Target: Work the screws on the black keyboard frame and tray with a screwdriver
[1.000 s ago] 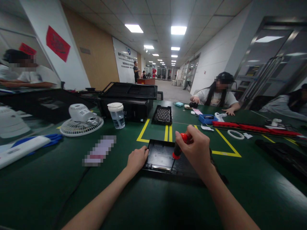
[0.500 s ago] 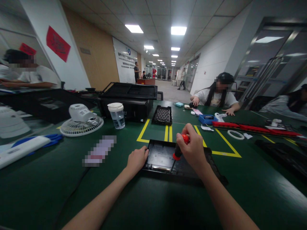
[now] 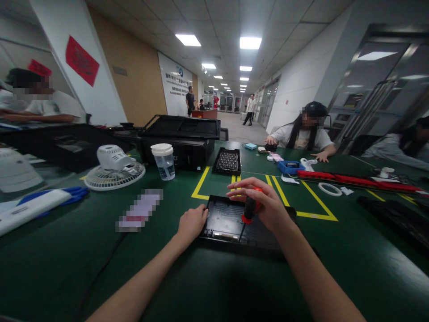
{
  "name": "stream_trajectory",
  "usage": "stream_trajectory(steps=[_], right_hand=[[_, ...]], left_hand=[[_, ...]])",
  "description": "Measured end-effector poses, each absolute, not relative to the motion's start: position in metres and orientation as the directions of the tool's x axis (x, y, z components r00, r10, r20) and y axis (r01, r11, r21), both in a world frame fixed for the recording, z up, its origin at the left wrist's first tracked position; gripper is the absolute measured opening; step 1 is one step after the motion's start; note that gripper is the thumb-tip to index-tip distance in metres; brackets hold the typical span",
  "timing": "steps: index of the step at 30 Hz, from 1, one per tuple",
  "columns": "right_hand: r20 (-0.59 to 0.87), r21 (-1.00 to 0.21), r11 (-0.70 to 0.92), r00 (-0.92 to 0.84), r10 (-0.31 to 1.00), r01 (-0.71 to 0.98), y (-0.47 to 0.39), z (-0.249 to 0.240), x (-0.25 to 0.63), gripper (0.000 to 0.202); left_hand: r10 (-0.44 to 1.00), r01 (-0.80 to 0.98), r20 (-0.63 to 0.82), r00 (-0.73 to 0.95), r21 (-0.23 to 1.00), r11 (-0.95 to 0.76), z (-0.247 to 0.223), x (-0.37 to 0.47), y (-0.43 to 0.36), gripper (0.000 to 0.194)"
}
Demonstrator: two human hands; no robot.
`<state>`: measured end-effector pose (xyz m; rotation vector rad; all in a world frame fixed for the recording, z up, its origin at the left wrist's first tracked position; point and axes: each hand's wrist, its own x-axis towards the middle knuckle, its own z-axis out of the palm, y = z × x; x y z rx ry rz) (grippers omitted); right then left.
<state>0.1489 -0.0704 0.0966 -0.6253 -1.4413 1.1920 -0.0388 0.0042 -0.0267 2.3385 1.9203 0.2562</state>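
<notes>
A shallow black plastic casing (image 3: 223,213) lies on the green table in front of me, with a bright metal strip (image 3: 225,236) along its near edge. My left hand (image 3: 193,223) grips its left rim. Over its middle, my right hand (image 3: 268,203) holds a red-and-black screwdriver (image 3: 248,210) by the handle, the fingers stretched forward and loosely about it. The screwdriver is tilted slightly, its shaft reaching down to the casing near the right end of the strip. Whether the tip sits in a screw is too small to tell.
A black tray of small parts (image 3: 227,161) stands beyond the casing, beside a large black case (image 3: 174,152). To the left are a lidded clear cup (image 3: 164,163), a white fan (image 3: 114,172) and a blurred-out phone-like object (image 3: 140,210). A co-worker (image 3: 311,129) sits across, behind a blue box (image 3: 290,167).
My right hand's fingers have uncurled from round the screwdriver handle and now reach out to the left. The screwdriver, the casing and my left hand stay put.
</notes>
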Motion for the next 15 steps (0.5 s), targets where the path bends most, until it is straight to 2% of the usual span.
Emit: stream_trajectory(steps=[4, 9, 15], right_hand=[[0.398, -0.894, 0.297, -0.289, 0.871, -0.336, -0.071, 0.095, 0.152, 0.011], [0.424, -0.879, 0.324, -0.264, 0.866, -0.349, -0.066, 0.090, 0.154, 0.008], [0.409, -0.882, 0.315, -0.239, 0.881, -0.351, -0.065, 0.087, 0.154, 0.018]], left_hand=[[0.980, 0.963, 0.064, 0.188, 0.184, -0.197, -0.026, -0.039, 0.004, 0.038], [0.981, 0.962, 0.060, 0.187, 0.190, -0.195, -0.024, -0.039, 0.003, 0.038], [0.985, 0.965, 0.036, 0.171, 0.195, -0.174, -0.022, -0.038, 0.002, 0.038]])
